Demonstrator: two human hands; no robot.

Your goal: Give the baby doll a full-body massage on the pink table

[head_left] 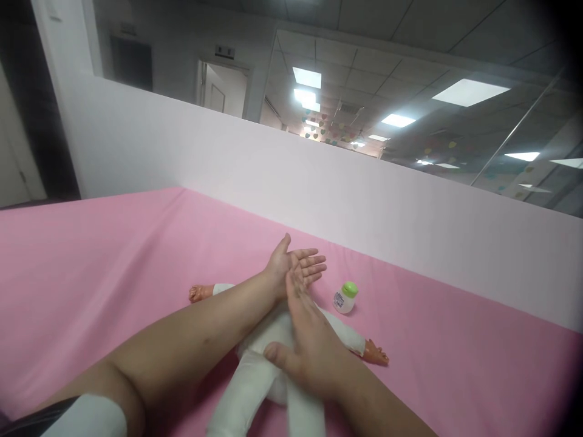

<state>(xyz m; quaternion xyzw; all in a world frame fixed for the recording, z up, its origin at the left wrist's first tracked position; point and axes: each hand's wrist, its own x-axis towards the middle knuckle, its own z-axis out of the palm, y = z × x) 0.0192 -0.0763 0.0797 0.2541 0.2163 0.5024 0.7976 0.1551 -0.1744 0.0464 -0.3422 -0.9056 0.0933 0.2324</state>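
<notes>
My left hand [296,264] is held palm up with its fingers stretched out, above a doll. My right hand [310,343] lies palm down across it, its fingertips resting on the left wrist and heel of the palm. Neither hand holds anything. Beneath them lies a doll in white clothing [255,388] on the pink sheet [91,273]. One of its small hands [198,294] sticks out to the left and the other [376,352] to the right. The doll's head is hidden behind my arms. A small white bottle with a green cap [345,297] stands just right of my left fingertips.
A low white partition wall [319,182] runs along the far edge of the pink surface. Beyond it are an office ceiling with lit panels, a doorway and glass walls. A dark doorway stands at the far left.
</notes>
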